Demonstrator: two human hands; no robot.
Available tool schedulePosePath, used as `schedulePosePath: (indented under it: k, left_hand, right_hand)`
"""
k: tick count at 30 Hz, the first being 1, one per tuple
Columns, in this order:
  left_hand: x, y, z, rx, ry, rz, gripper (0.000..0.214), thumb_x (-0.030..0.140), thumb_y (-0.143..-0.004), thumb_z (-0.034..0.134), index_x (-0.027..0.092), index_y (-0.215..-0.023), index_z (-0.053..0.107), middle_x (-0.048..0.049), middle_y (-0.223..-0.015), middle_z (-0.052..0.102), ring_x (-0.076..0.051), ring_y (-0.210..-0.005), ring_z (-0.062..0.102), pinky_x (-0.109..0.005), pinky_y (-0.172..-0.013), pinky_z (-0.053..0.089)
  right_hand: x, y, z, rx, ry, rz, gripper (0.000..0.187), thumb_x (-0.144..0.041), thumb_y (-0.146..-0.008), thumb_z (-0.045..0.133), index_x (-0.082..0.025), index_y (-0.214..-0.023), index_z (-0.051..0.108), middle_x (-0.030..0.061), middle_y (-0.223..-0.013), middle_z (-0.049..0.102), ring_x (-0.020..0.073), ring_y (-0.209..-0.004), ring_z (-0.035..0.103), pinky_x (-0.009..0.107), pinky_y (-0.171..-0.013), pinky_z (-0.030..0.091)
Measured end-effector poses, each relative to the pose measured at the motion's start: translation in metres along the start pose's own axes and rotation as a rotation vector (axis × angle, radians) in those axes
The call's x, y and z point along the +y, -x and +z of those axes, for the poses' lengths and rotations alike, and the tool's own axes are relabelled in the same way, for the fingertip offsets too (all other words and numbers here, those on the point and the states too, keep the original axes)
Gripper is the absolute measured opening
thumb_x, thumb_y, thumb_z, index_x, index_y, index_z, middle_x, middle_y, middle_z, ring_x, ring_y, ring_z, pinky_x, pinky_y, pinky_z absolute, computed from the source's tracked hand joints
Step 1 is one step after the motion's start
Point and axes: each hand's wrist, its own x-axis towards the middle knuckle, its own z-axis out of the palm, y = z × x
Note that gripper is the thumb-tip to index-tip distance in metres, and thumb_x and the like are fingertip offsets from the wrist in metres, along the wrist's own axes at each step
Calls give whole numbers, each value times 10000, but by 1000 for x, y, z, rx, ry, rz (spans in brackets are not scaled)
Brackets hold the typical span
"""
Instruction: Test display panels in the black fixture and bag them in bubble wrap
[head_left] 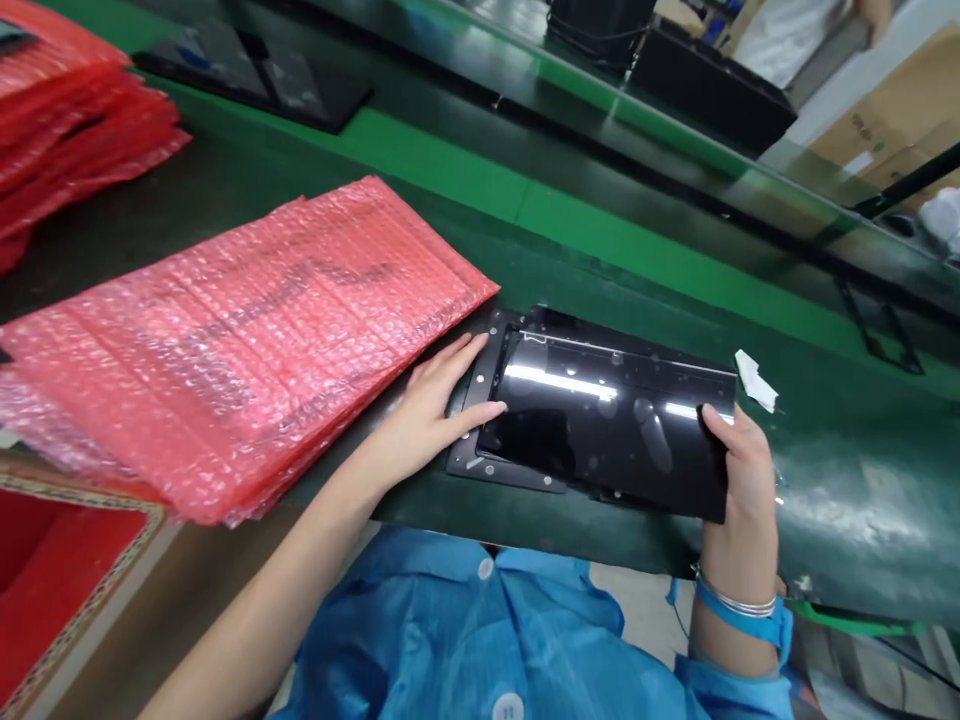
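A glossy black screen panel [600, 420] lies on a black metal frame [480, 385] on the dark green belt [825, 440] in front of me. My right hand [739, 465] grips the panel's right end, thumb on top. My left hand [435, 400] rests with its fingers stretched flat on the frame's left edge, touching the panel's left side. A stack of red bubble-wrap bags [240, 340] lies just left of that hand.
More red bags [67, 120] are piled at the far left. Another black panel [255, 75] lies further up the belt. A white scrap [756, 380] sits right of the panel. A red-lined carton [52, 580] is at lower left. Cardboard boxes [892, 110] stand at the far right.
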Motion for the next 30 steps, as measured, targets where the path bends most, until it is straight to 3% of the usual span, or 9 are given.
schedulePosePath:
  k: [6, 15, 22, 26, 30]
  left_hand:
    - [-8, -2, 5, -31, -135, 98, 882, 760, -813, 492, 235, -1507, 347, -98, -1598, 302, -279, -1494, 224, -498, -1211, 155]
    - [-9, -2, 6, -22, -208, 122, 801, 715, -834, 526, 252, -1476, 402, -110, -1585, 325, -263, -1490, 241, -518, -1194, 183]
    - [-10, -3, 6, -25, -255, 145, 691, 555, -840, 654, 309, -1449, 437, -108, -1587, 322, -276, -1489, 245, -545, -1179, 213]
    - [-7, -2, 6, -21, -290, 180, 511, 440, -858, 677, 348, -1347, 558, -107, -1581, 331, -279, -1485, 257, -541, -1166, 250]
    - [-5, -2, 6, -31, -307, 184, 461, 393, -867, 675, 355, -1317, 580, -123, -1582, 317, -286, -1481, 264, -552, -1154, 271]
  right_hand:
    - [0, 3, 6, -40, 63, 9, 320, -361, -679, 766, -223, -957, 689, 22, -773, 751, 275, -839, 744, 432, -820, 596]
    - [-5, 2, 9, 0, -12, 47, 351, -326, -598, 831, -199, -901, 709, 48, -785, 746, 286, -878, 737, 430, -859, 584]
    - [-11, 3, 14, 20, 6, 64, 385, -337, -542, 862, -181, -858, 708, 65, -747, 745, 300, -843, 740, 446, -819, 591]
    - [-16, 1, 14, 7, 72, 41, 364, -355, -540, 866, -195, -829, 713, 62, -805, 753, 287, -822, 738, 430, -794, 602]
    - [-21, -1, 14, -12, 111, 48, 352, -374, -549, 868, -214, -820, 710, 56, -805, 749, 270, -753, 734, 408, -729, 613]
